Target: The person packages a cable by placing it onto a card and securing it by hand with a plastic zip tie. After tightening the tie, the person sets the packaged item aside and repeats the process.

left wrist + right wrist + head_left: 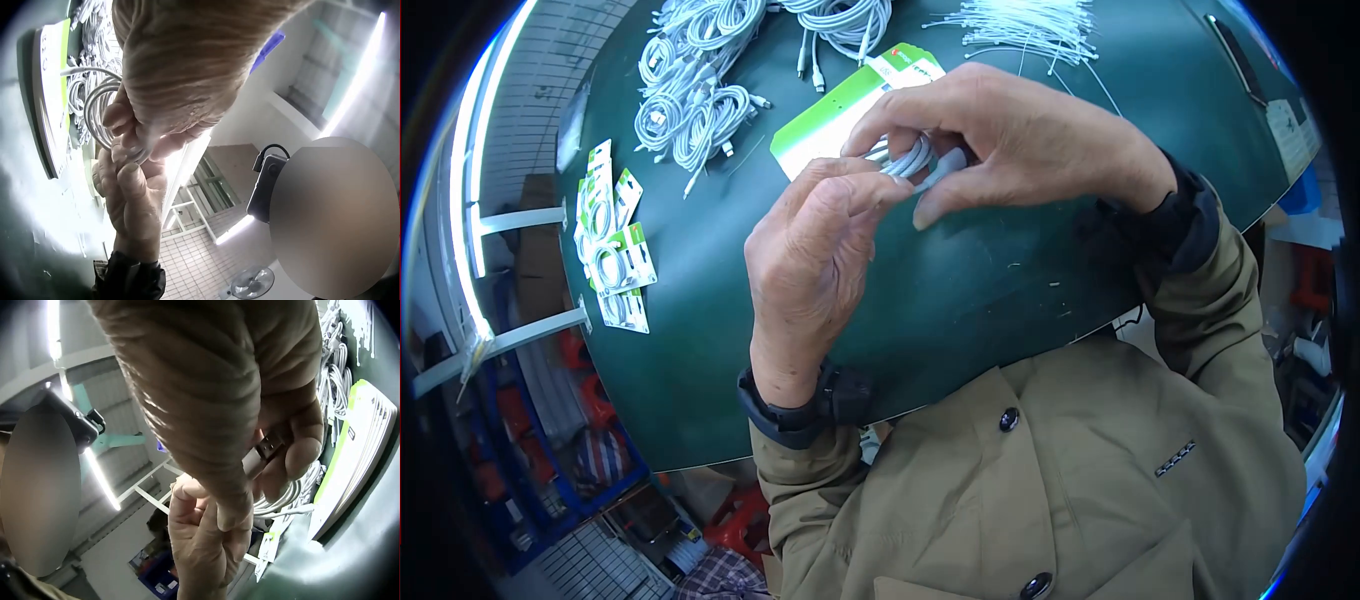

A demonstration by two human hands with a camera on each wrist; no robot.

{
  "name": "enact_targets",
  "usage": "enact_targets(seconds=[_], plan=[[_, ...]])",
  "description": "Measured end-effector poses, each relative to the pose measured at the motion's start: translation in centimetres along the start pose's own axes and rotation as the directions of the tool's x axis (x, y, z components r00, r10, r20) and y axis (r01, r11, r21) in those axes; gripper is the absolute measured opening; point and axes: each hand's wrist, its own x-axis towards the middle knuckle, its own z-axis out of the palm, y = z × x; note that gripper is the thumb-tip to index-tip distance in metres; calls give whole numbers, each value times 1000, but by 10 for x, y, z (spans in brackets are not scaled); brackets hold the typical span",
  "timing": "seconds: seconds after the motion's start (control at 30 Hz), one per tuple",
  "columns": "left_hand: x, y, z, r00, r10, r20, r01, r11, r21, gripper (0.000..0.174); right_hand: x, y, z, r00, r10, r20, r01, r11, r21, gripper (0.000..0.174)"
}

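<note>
Over the near side of the green table, both hands hold a coiled white USB cable (912,158) between them. The left hand (815,240) pinches the coil's near side between thumb and fingers. From the other side the right hand (1025,145) curls around the coil and its end. In the right wrist view, a metal USB plug (270,445) sticks out between the right hand's fingers. The coil's loops (100,112) show beside the fingertips in the left wrist view. Behind the hands lies a stack of green and white cards (820,125), partly covered by them.
Bundles of coiled cables (700,120) lie at the far left, with another bundle (840,25) at the back. White cable ties (1030,30) are spread at the back right. Carded cables (610,255) overlap along the left edge. A dark long tool (1235,58) lies far right.
</note>
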Motion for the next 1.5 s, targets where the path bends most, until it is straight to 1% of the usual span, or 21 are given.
enact_targets(seconds=[0.03,0.13,0.2,0.23,0.3,0.33,0.37,0.47,0.5,0.53,0.6,0.77,0.87,0.97,1.07,1.17,1.23,1.27,1.37,1.43,1.5], plan=[[0,0,0,1000,14,1,-14,1000,8,8,-1,3,-2,1000,-16,-7,17,1000,22,46],[1,-2,-3,997,70,26,-71,997,40,8,-3,9,-8,999,-30,12,31,996,-87,44],[2,-2,-5,994,107,32,-109,992,60,9,-3,11,-9,999,-15,43,16,1000,-14,39],[2,0,-4,996,84,21,-85,995,51,12,-2,12,-11,998,-9,63,8,1000,20,36],[4,5,-5,999,38,-2,-37,999,32,21,-2,6,-13,995,70,77,-74,996,44,33],[4,5,-5,999,47,1,-47,998,34,22,-2,4,-15,990,110,83,-114,992,53,32],[3,4,-5,998,58,2,-58,998,37,22,-3,10,-13,999,-27,28,26,999,36,24],[1,-1,-7,993,120,2,-120,990,75,20,-3,5,-11,995,67,70,-77,986,150,21],[1,-3,-9,989,150,3,-149,984,95,18,-2,4,-10,996,67,66,-76,986,151,19],[2,-2,-11,990,144,10,-144,984,104,19,-2,6,-9,998,33,58,-42,988,152,19],[2,1,-12,991,131,21,-133,984,120,22,0,3,-11,999,-15,40,13,999,46,20],[-1,-6,-8,994,110,-13,-108,990,89,22,-1,-4,-5,999,33,-17,-34,996,-85,19],[0,-3,-8,996,76,-40,-75,996,42,22,-2,-6,-5,998,54,-14,-54,998,-21,19],[1,-2,-10,996,78,-44,-77,997,10,23,-2,-1,-2,999,-9,-47,9,1000,-10,24],[0,-3,-10,992,123,-24,-122,992,33,24,-3,-19,-15,957,281,76,-291,932,218,24],[-2,-4,-9,988,154,12,-155,981,116,26,-4,-18,-12,963,264,46,-268,941,206,24],[-4,-7,-9,988,147,38,-151,975,164,26,-4,-7,-3,993,111,-28,-108,990,92,22],[-3,-7,-9,990,138,11,-138,980,142,26,-4,-3,1,998,30,-60,-28,999,30,21],[-2,-4,-8,993,110,-34,-107,992,72,23,-5,-9,-1,995,85,-44,-76,983,168,19],[-3,-6,-7,996,90,-21,-89,996,23,19,-6,-6,-2,996,90,-21,-85,982,170,19],[-2,-9,-5,992,121,-27,-120,992,32,17,-8,-4,-4,992,127,14,-127,973,195,19]])
